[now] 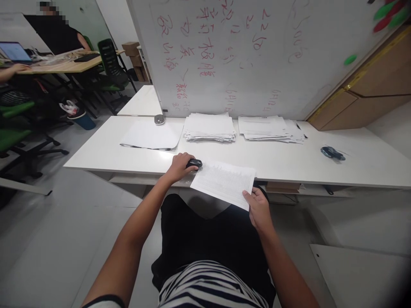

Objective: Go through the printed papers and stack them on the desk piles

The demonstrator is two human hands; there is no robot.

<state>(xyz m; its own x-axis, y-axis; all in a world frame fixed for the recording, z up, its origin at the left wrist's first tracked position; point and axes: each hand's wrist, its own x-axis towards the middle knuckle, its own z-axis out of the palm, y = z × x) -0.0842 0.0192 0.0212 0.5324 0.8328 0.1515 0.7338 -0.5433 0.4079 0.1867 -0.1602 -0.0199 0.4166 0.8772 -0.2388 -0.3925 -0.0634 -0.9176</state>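
My left hand is closed around a small black stapler at the table's front edge. The stapler's rounded end points right, at the upper left corner of a printed sheet of paper. Whether the corner sits between its jaws is not clear. With thumb on top and fingers underneath, my right hand pinches the sheet's lower right corner. The paper slants over the table edge above my lap, covered in fine rows of print. I cannot tell whether it is one sheet or several.
Two paper stacks stand along the whiteboard on the white table. Flat white sheets and a grey rounded device lie left. A dark blue object rests right, near cardboard boxes. People sit at a desk.
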